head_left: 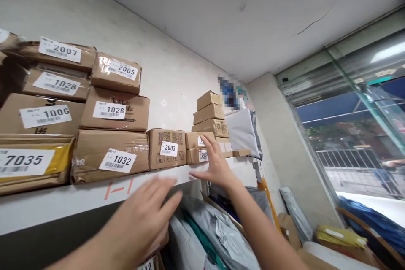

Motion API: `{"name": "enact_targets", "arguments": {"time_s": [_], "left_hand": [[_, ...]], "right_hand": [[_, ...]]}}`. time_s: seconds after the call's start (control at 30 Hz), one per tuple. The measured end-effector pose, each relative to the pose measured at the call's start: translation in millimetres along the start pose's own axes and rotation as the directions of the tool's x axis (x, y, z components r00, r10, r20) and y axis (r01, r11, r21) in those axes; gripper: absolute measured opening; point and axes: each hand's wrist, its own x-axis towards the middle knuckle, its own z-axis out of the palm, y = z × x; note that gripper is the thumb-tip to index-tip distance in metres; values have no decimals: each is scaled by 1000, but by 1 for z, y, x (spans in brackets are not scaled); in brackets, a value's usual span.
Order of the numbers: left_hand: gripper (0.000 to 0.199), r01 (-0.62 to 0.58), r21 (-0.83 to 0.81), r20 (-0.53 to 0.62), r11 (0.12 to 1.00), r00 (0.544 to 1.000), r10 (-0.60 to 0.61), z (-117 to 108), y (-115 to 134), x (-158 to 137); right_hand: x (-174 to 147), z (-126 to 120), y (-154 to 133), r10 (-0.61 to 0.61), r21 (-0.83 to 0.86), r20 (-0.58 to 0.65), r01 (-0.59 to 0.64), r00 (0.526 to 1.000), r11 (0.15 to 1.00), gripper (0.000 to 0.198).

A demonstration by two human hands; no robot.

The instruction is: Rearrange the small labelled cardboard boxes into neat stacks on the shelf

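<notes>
Head view: a white wall shelf point(95, 196) carries stacked brown cardboard parcels with white number labels.
Right hand point(215, 162): open, fingers spread, holding nothing, fingertips against two small flat brown cardboard boxes point(196, 147) stacked at the shelf's front edge.
Left hand point(144, 215): open and blurred, empty, hovering below the shelf edge.
Neighbour: square brown cardboard box labelled 2003 point(166, 148), just left of the small boxes.
Below: grey plastic mailer bags point(221, 232).

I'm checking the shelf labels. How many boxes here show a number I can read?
9: 2007, 1028, 1006 and 7035 stacked far left; 2005, 1026, 1032 beside them; 2003 next; 2008 behind the right hand. Other labels are hidden.
</notes>
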Motion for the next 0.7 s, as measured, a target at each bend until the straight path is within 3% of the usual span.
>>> {"name": "enact_targets", "arguments": {"time_s": [0.03, 0.1, 0.2, 0.3, 0.7], "left_hand": [[77, -25, 133, -57, 991, 998, 33, -20, -3, 16], [101, 36, 316, -27, 948, 999, -30, -54, -17, 52], [125, 74, 395, 194, 916, 968, -161, -83, -40, 95], [129, 83, 398, 301, 914, 929, -215, -89, -48, 111], [119, 143, 432, 220, 891, 941, -257, -84, -40, 110]], "right_hand": [[15, -6, 14, -39, -18, 67, 40, 997, 999, 124], [38, -14, 36, -105, -51, 188, 117, 977, 992, 138], [59, -21, 53, -187, -75, 307, 220, 933, 973, 135], [66, -22, 57, -250, -70, 356, 292, 901, 954, 127], [61, -13, 70, -292, 67, 183, 285, 939, 956, 113]]}}
